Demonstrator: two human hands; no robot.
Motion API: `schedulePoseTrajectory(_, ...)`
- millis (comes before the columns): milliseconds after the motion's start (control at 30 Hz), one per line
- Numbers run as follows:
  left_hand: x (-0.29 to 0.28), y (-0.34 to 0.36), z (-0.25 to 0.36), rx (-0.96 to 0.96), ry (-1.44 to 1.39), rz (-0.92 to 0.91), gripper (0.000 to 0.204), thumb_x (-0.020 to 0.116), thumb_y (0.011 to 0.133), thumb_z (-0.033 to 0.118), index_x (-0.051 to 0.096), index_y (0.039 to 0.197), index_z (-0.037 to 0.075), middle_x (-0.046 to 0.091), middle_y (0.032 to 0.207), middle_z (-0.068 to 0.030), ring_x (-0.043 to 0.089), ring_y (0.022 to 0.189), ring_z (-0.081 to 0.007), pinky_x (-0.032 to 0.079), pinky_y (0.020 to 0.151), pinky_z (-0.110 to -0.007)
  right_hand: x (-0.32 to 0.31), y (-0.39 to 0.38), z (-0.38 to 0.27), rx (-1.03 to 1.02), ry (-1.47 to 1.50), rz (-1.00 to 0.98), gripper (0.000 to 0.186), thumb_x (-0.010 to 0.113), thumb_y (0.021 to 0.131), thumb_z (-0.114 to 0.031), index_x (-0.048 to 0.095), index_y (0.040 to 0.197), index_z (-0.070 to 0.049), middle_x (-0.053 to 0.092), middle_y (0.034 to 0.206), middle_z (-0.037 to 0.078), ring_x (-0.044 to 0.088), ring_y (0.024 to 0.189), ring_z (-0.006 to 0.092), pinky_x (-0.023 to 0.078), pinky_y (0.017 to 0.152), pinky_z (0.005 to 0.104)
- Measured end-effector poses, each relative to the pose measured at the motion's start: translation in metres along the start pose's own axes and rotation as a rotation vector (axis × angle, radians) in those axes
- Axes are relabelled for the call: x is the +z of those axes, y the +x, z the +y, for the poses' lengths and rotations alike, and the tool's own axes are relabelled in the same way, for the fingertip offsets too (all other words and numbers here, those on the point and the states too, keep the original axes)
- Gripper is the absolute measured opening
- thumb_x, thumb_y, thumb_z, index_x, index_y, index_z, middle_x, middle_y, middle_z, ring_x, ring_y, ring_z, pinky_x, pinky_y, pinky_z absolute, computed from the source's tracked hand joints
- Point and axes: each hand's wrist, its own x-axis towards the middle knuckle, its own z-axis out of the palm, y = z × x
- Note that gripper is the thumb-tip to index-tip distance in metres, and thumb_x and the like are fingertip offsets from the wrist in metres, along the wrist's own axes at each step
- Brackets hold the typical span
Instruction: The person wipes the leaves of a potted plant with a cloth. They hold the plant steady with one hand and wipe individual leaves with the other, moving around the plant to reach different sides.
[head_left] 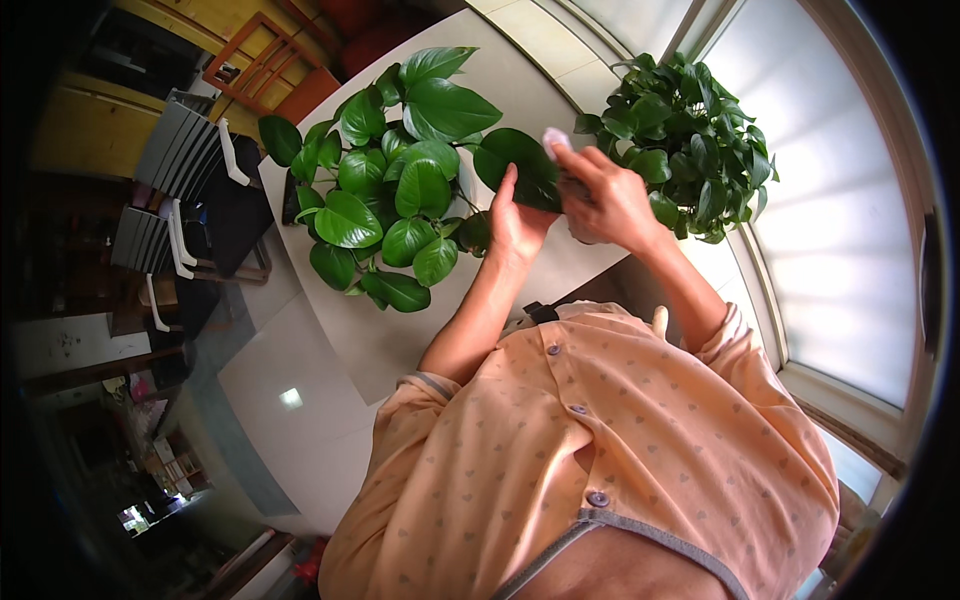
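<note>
A large dark green leaf (508,150) lies between my two hands, at the right side of a leafy potted plant on the table. My left hand (518,225) holds this leaf from its near side, thumb raised along it, the other fingers mostly hidden. My right hand (612,200) is closed at the leaf's right edge. A whitish wad (556,142), like a tissue or cloth, pokes out by its fingertips; most of it is covered by the hand. The plant's other glossy leaves (422,188) spread to the left, largely hiding its pot.
A second bushy plant (690,140) stands to the right by the frosted window (835,200). Both my hands are over a pale table (375,335). Grey chairs (165,150) and a wooden chair (265,70) are at the far left.
</note>
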Motion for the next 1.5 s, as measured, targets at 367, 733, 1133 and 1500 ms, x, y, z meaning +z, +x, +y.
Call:
schedulePoseTrajectory(367,0.0,-0.003,-0.01,0.011,0.092,-0.088,0.063,0.031,0.098,0.054,0.046,0.13,0.002,0.051,0.128,-0.0238,0.047,0.122,-0.0361,0.038,0.103,-0.044,0.044,-0.059,0.022,-0.034,-0.121,-0.093,0.054,0.063,0.076,-0.012,0.052,0.129,-0.015,0.056,0.09,0.01,0.06,0.061,0.0317,0.05,0.05,0.0404)
schedulePoseTrajectory(733,0.022,-0.062,-0.006,0.02,0.812,-0.032,0.057,0.058,0.093,0.03,0.04,0.136,-0.003,0.038,0.145,-0.0149,0.034,0.135,-0.0222,0.021,0.112,-0.038,0.025,-0.094,0.046,0.099,0.032,-0.171,0.048,0.059,0.077,-0.012,0.059,0.125,-0.016,0.058,0.088,0.008,0.06,0.064,0.0322,0.049,0.057,0.0402)
schedulePoseTrajectory(1133,-0.054,-0.129,0.014,0.487,0.715,0.405,0.027,0.054,0.095,0.019,0.06,0.114,0.0,0.064,0.113,-0.0103,0.059,0.107,-0.0193,0.042,0.094,-0.033,0.007,-0.062,0.001,-0.159,0.189,-0.332,0.051,0.062,0.073,-0.008,0.06,0.123,-0.014,0.058,0.083,0.009,0.057,0.062,0.03,0.047,0.057,0.0387)
schedulePoseTrajectory(1500,-0.061,-0.06,0.019,0.138,0.15,0.02,0.052,0.035,0.099,0.048,0.055,0.12,0.005,0.061,0.116,-0.0093,0.055,0.108,-0.0218,0.041,0.096,-0.038,0.04,-0.017,-0.033,-0.285,-0.018,-0.315,0.046,0.066,0.076,-0.017,0.059,0.122,-0.014,0.059,0.091,0.009,0.062,0.066,0.0301,0.051,0.057,0.0401)
